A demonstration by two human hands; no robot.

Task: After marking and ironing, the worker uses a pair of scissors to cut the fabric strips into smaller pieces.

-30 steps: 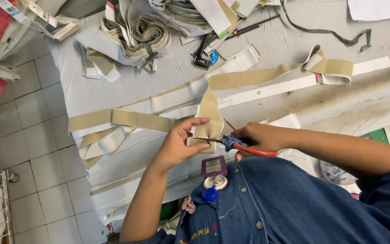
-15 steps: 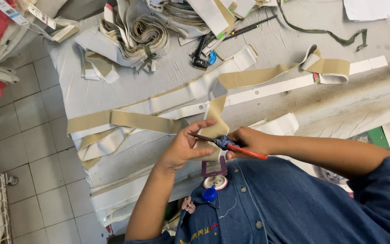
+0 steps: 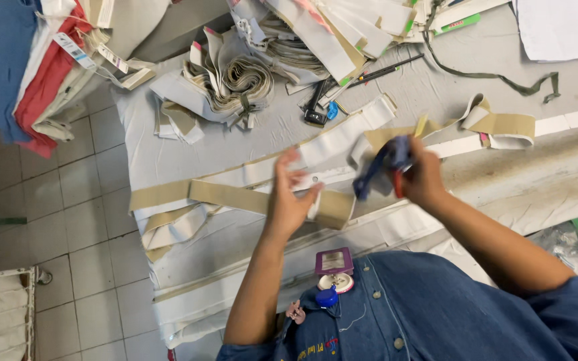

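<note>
I see the left hand (image 3: 289, 200) with its grip half open, fingers spread, fingertips pinching the tan fabric strip (image 3: 332, 208) just beside them over the tabletop (image 3: 396, 87). The right hand (image 3: 423, 177) has its grip closed around blue-handled scissors (image 3: 379, 167), blurred, possibly with a red part.

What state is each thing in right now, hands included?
left hand: open, fingers spread, touching the tan strip
right hand: closed around the blue-handled tool
blue-handled tool: held above the table, motion-blurred
tan strip: laid out flat, folded end by the left hand
bundle of strips: coiled and tied, lying on the table
table: cloth-covered, stained at right
</note>
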